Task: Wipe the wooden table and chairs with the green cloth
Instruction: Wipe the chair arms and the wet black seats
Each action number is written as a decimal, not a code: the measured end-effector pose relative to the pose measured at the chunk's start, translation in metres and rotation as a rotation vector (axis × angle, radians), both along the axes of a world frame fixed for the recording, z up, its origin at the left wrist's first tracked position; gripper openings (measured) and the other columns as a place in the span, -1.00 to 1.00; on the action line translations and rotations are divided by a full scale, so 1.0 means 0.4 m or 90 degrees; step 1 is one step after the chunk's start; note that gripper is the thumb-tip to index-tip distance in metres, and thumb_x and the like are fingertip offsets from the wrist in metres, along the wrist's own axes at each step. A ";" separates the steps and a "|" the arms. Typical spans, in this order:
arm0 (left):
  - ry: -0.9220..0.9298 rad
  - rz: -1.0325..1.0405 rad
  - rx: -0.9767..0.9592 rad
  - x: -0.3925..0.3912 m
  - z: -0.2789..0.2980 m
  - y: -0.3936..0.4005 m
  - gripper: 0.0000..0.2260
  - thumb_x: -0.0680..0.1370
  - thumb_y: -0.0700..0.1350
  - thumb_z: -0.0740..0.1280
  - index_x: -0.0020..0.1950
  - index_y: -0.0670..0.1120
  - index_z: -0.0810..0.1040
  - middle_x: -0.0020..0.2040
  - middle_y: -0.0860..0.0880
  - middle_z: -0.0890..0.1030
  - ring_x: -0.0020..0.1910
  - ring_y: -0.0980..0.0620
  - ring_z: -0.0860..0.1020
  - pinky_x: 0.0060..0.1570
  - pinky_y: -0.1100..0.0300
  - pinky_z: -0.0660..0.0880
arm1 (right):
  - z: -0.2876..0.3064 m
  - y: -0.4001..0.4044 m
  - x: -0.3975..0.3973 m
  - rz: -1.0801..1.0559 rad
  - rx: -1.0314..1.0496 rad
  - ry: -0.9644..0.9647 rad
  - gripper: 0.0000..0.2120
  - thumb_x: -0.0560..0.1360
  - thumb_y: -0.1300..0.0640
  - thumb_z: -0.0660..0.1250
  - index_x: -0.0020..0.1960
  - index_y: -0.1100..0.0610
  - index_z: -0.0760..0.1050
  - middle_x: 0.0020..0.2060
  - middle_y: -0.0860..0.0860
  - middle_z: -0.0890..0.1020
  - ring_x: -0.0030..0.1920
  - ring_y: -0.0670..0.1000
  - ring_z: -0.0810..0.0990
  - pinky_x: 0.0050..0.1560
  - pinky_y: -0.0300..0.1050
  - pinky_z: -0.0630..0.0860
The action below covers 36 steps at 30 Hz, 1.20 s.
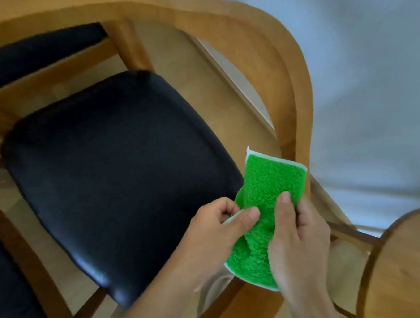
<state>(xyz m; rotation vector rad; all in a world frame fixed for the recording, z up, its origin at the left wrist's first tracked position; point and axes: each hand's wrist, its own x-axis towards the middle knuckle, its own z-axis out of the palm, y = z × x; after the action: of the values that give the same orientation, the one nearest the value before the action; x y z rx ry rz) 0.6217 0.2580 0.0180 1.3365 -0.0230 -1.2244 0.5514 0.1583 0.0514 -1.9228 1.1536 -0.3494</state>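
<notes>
Two hands are seen in the lower right of the frame, both holding the green cloth (262,211) above the right edge of a chair. The left hand (217,230) is curled, with the cloth's left edge pinched between thumb and bent fingers. The right hand (297,240) is wrapped round the cloth's right side, its thumb laid flat on the fuzzy green face and its fingers hidden behind. The cloth is held roughly upright and slightly folded, its pale trim showing along the top and bottom edges.

The chair's black padded seat (115,167) fills the centre and left of the frame, and its curved wooden back rail (267,54) arches across the top and down the right side, just behind the cloth. Part of a second black seat (36,50) is seen at the upper left. A rounded wooden table edge (398,273) is visible at the lower right, beside the right forearm.
</notes>
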 end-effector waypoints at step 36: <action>-0.581 -0.102 0.557 -0.155 -0.029 -0.371 -0.46 0.53 0.38 -0.21 0.03 0.11 0.43 -0.17 0.17 0.52 -0.25 0.19 0.48 -0.31 0.25 0.41 | -0.022 -0.455 0.519 0.473 -0.426 0.008 -0.54 0.65 -0.01 -0.03 0.52 0.08 0.19 0.42 0.06 0.37 0.22 0.09 0.52 0.06 -0.06 0.47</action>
<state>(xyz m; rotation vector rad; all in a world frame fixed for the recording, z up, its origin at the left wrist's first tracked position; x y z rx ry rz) 0.5599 0.1095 0.0063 2.6196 -0.2688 -0.6384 0.7589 -0.0235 0.0428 -2.7667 0.2515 -0.3283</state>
